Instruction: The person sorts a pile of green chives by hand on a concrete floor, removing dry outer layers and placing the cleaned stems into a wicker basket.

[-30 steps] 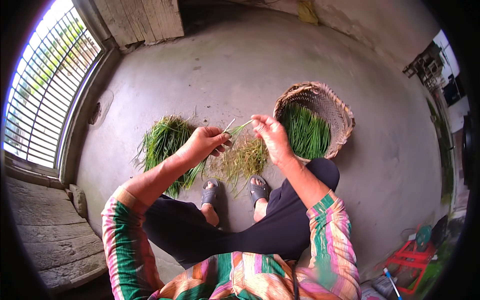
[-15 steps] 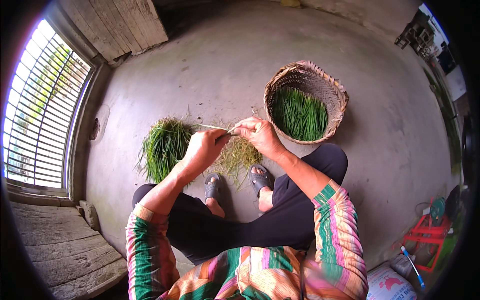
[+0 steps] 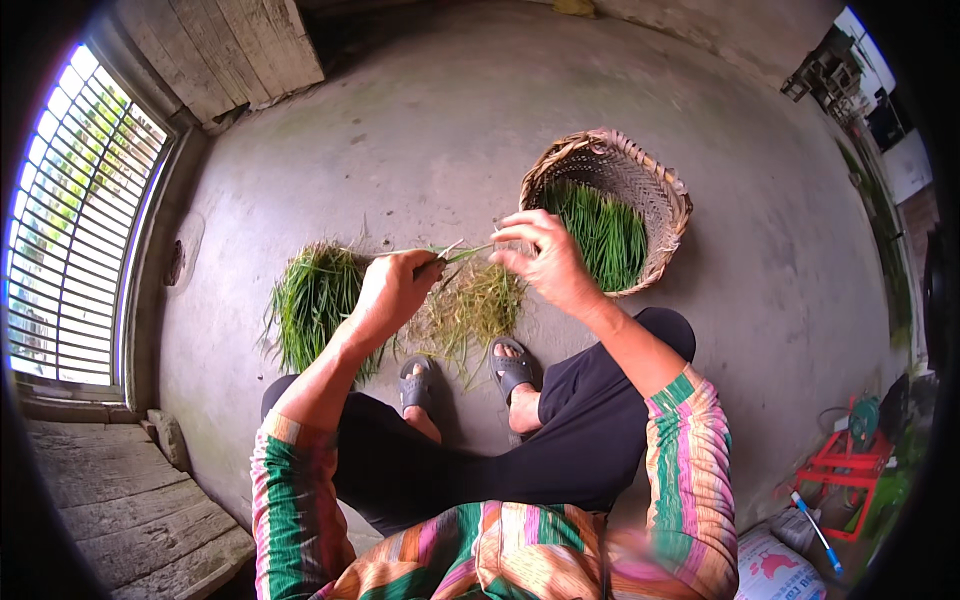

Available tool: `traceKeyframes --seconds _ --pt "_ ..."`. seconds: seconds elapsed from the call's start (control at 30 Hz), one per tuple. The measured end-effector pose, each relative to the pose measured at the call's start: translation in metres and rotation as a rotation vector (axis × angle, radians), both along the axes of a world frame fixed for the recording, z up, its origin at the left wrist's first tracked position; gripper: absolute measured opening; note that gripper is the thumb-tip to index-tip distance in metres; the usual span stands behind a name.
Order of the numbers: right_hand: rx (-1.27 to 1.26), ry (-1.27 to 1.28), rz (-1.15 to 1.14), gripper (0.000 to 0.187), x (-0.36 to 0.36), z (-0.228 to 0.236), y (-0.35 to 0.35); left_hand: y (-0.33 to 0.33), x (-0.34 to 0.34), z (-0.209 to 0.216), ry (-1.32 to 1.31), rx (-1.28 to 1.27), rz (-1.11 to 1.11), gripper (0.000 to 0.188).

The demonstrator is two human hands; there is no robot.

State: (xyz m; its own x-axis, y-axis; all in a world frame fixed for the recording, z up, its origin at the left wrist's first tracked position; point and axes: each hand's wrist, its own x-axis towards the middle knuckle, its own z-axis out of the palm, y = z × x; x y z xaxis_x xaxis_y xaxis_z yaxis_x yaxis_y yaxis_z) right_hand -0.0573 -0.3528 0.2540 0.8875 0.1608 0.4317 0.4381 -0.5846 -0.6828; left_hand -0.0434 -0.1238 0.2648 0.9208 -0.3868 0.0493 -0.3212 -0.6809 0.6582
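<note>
My left hand is closed, pinching a few thin chives whose pale ends and green blades stick out toward the right. My right hand is open beside them, thumb and fingers apart; a blade's tip reaches the gap close to its fingertips. Below and left of my left hand, a thick heap of chives lies on the floor. Between my hands and my feet spreads a pile of yellowed trimmings. Neatly lined-up green chives fill the lower part of a tilted woven basket, just beyond my right hand.
My sandalled feet stand on the concrete floor just short of the trimmings. A barred window and wooden boards are at left. A red metal frame and a printed white sack lie at lower right.
My hands were together, pinching the chives between them. Now my right hand has drawn away to the right and up, its fingers spread, while my left keeps the chives.
</note>
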Motion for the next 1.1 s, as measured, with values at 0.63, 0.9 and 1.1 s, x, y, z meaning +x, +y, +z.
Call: traceKeyframes --seconds 0.63,0.9,1.1 --pt "0.852 0.555 0.027 0.01 0.044 -0.028 -0.007 0.012 0.022 -0.022 0.083 -0.019 0.028 0.018" --pt "-0.685 0.259 -0.258 0.038 0.057 -0.048 -0.062 0.029 0.03 -0.038 0.666 -0.518 0.108 0.025" --pt "0.355 0.595 0.309 0.03 0.037 -0.047 0.009 0.017 0.03 -0.049 1.093 -0.841 0.125 0.019"
